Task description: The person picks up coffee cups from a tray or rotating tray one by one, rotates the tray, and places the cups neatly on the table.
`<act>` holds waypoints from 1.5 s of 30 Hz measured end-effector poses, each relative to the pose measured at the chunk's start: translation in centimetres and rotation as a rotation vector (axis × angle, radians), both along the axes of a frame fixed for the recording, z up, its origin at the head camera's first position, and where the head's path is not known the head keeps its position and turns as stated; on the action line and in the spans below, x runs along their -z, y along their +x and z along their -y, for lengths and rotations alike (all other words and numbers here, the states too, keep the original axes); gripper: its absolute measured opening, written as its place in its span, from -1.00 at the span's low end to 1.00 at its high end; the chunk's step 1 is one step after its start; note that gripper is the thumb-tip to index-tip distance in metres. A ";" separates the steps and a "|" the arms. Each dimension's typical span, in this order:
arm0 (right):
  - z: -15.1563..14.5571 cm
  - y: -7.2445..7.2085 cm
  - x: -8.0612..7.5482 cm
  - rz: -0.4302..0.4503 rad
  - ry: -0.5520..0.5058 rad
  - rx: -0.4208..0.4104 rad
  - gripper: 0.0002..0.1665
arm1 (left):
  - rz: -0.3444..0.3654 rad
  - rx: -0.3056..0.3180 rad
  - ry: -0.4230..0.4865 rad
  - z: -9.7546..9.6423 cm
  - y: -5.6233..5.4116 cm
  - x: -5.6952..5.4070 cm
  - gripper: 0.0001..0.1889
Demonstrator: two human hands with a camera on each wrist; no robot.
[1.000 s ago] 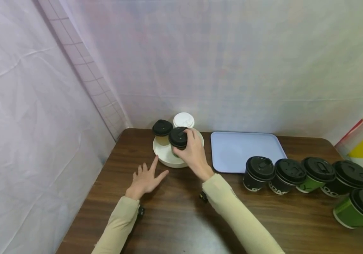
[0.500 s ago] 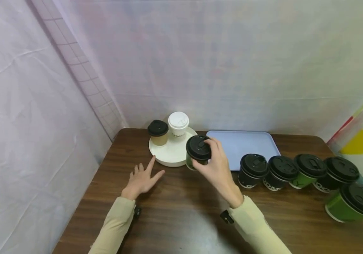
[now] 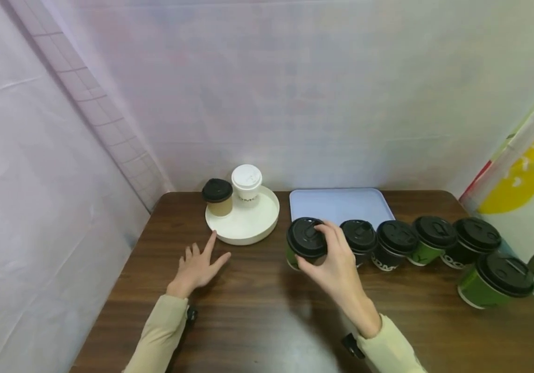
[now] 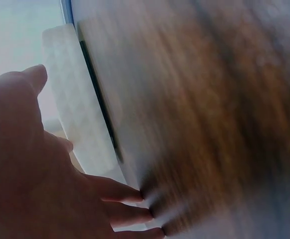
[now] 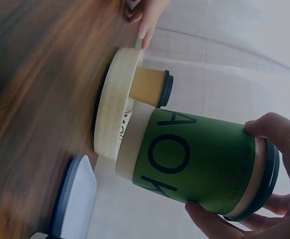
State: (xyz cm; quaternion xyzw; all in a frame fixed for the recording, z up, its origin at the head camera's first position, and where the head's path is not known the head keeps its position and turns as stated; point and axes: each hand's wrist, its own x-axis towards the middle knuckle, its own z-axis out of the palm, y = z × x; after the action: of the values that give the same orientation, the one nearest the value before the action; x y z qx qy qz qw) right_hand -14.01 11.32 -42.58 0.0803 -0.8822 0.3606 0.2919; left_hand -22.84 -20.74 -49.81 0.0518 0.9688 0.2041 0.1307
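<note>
My right hand [image 3: 341,267] grips a green paper coffee cup [image 5: 192,159] with a black lid [image 3: 307,237], fingers and thumb around its upper part. Dark lettering runs across the cup's green sleeve in the right wrist view. To the left, my left hand [image 3: 197,272] lies with fingers spread, its index fingertip right at the rim of a round white tray [image 3: 243,234]. On that tray stand a brown cup [image 3: 220,206] with a black lid and a white cup [image 3: 247,184] with a white lid. The tray's side wall [image 4: 80,99] also shows beyond the left hand in the left wrist view.
Behind the right hand lies a pale blue rectangular tray [image 3: 337,203]. Several black-lidded cups stand in a row at the right, including a black one [image 3: 388,254] and a green one [image 3: 427,248]. A larger green cup [image 3: 483,287] stands nearer the table's [image 3: 248,311] right edge.
My right hand has lifted the green cup off the round white tray and carried it right, in front of the blue tray. My left hand stays by the round tray's rim. The head view has shifted.
</note>
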 end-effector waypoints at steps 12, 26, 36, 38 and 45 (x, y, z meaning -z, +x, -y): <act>-1.3 3.4 0.4 -0.056 0.028 0.054 -0.19 | -0.002 0.006 0.022 1.3 0.1 -0.4 -0.01; -5.3 7.6 -0.4 -0.033 0.028 0.187 -0.17 | 0.026 0.014 -0.010 2.8 -0.3 -0.5 -0.02; -10.0 8.9 0.0 0.035 -0.014 0.388 -0.18 | 0.038 0.004 0.028 3.9 -0.4 -0.5 0.01; -10.6 8.8 0.5 0.036 -0.022 0.408 -0.19 | 0.035 0.005 0.032 4.0 -0.4 -0.5 0.01; -11.9 8.0 2.1 0.083 0.031 0.493 -0.20 | 0.057 0.015 -0.013 4.9 -0.5 -0.3 0.00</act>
State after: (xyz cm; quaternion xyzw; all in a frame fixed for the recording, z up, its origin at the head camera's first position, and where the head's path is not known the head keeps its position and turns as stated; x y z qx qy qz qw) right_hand -6.02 23.23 -44.67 -0.1477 -0.8918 0.2678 0.3335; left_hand -23.33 -25.60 -49.54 0.0525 0.9656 0.1980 0.1600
